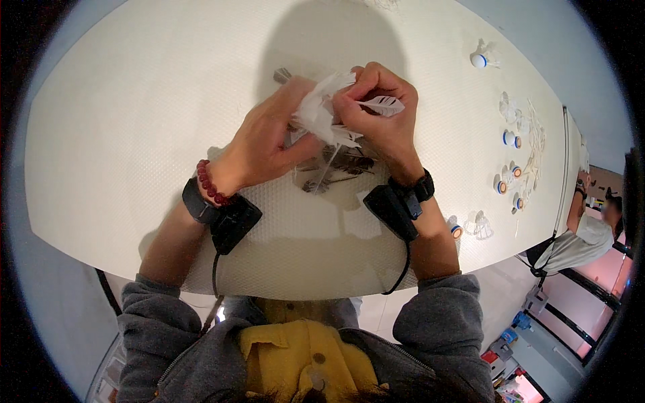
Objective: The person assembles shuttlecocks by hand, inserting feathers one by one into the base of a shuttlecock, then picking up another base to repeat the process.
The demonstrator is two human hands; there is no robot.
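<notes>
Over the middle of the table, my left hand (265, 138) is closed around a bunch of white feathers (316, 111), its fingers partly hidden behind them. My right hand (390, 127) touches the bunch from the right side. Its thumb and forefinger pinch a single white feather (384, 105), whose tip sticks out over the palm side. Whether the bunch is fixed to a base cannot be seen. Below both hands lie several dark and greyish feathers (339, 166) on the tabletop. Another small grey feather (282, 74) lies just beyond my left hand.
On the right of the white table (121, 114) are a shuttlecock (479, 61), several cork shuttlecock bases (500, 187), loose white quills (534, 144) and a clear skirt-like piece (480, 227). Black devices (235, 221) with cables sit on my wrists. Another person (584, 235) is beyond the right edge.
</notes>
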